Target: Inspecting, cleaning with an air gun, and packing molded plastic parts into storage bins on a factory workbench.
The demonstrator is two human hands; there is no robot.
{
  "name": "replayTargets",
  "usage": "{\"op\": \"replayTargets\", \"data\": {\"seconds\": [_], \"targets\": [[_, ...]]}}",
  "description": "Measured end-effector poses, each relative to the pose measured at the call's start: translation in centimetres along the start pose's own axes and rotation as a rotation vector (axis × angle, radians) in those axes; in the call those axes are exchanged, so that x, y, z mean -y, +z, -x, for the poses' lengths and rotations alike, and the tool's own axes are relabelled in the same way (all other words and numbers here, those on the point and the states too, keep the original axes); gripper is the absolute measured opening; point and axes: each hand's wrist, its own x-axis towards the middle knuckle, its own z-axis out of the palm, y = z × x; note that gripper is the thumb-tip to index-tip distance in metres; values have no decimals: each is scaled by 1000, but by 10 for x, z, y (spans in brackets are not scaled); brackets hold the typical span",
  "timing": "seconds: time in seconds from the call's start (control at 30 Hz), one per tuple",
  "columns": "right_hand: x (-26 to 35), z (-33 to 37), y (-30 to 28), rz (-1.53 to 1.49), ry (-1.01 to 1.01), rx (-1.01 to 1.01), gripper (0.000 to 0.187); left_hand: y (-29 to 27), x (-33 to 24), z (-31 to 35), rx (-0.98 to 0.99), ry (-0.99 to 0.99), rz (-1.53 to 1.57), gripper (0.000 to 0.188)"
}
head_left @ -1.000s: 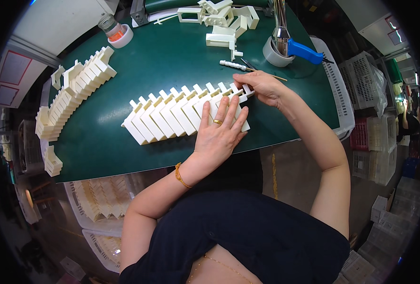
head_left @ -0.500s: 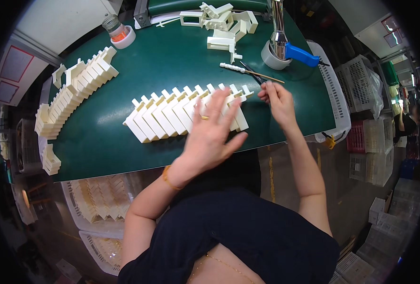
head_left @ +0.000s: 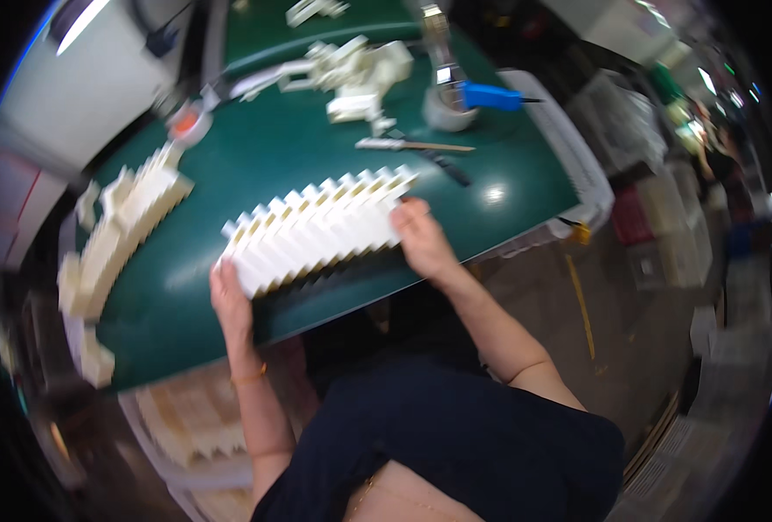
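A row of white plastic parts, nested closely one against another, lies across the green table top before me. My left hand grips its left end, thumb on the near side. At the opposite end my right hand presses in with its fingers folded round the last part. The row is held between both hands; motion blur hides whether it touches the table. Beyond the right hand lie a slim dark tool, its kind blurred, and a thin wooden stick with a white wrapped end.
Another curved row of white parts runs along the table's left edge. Loose white parts are heaped at the back. A metal-barrelled tool with a blue handle stands in a white roll. A small jar stands back left.
My left hand has gone from on top of the row to its left end. My right hand has let go of the dark tool and taken the right end. The view has shifted.
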Motion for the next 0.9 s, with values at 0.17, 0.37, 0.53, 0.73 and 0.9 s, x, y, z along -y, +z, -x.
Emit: {"op": "replayTargets", "data": {"seconds": [0.17,0.37,0.53,0.73,0.9], "targets": [[5,21,0,-325,96,99,26,0,12,3,97,87,356,36],[20,87,-57,-863,158,-78,58,26,-92,22,375,468,415,50],[7,145,-76,-1219,130,-148,71,55,-158,73,669,740,166,60],[-114,182,-24,-1740,443,-482,52,132,-145,119,958,926,-27,54],[-137,190,-51,-1732,723,-420,44,147,-126,121,883,808,-83,53]]}}
